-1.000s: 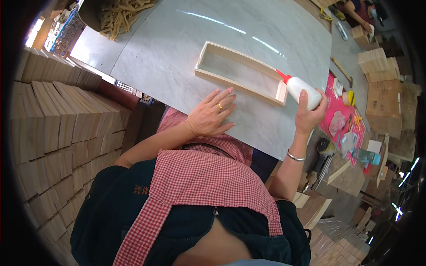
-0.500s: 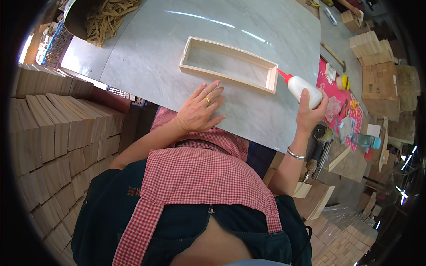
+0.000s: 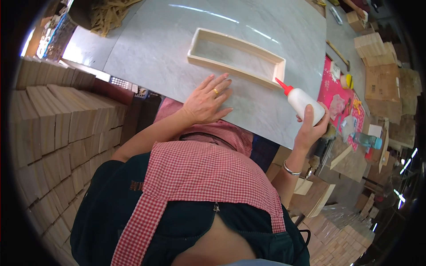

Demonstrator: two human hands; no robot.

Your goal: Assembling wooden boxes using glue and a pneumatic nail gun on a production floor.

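Note:
A long, narrow wooden frame (image 3: 230, 73) lies on the grey marbled table (image 3: 155, 48), with the tabletop showing through its middle. My right hand (image 3: 316, 126) grips a white squeeze bottle (image 3: 305, 105) with a red pointed nozzle (image 3: 283, 85). The nozzle tip is at the frame's near right corner; whether it touches the wood I cannot tell. Flat on the table, near the frame's front side, rests my left hand (image 3: 207, 99), fingers spread and holding nothing.
Wooden strips (image 3: 111, 17) spill from a container at the far left. Stacked boards (image 3: 53, 124) stand along the left. Right of the table are a hammer (image 3: 339, 55), a yellow tape roll (image 3: 347, 81), a clear bottle (image 3: 367, 140) and cardboard boxes (image 3: 381, 88). Another person's hand (image 3: 360, 12) shows at top right.
The nozzle tip has shifted from the frame's right end round to its near right corner. The whole view has moved slightly. My left hand stays open beside the frame.

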